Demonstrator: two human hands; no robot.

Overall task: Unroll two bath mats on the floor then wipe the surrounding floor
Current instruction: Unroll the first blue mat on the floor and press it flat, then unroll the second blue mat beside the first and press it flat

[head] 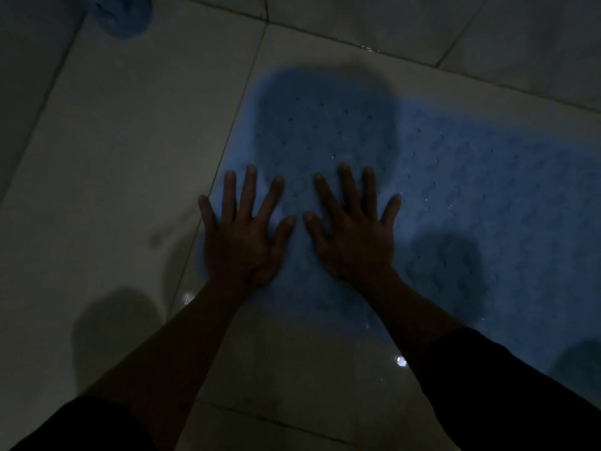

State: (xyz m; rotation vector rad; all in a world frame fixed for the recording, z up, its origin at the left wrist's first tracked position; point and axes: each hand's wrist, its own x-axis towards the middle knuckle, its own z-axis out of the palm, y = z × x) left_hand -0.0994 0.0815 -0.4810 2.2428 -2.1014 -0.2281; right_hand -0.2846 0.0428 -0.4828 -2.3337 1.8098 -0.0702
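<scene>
A light blue bath mat (471, 190) with small holes lies flat and unrolled on the tiled floor, reaching from the centre to the right edge. My left hand (244, 232) presses flat on the mat's left end, fingers spread, little finger at the mat's edge. My right hand (354, 229) lies flat beside it on the mat, fingers also spread. A second blue object (122, 14), which looks like a rolled mat, sits at the top left, partly cut off by the frame. The scene is very dim.
Pale glossy floor tiles (113, 157) with dark grout lines surround the mat. Small wet glints show on the floor near my right forearm (401, 361). Shadows of my head and arms fall across the mat and floor.
</scene>
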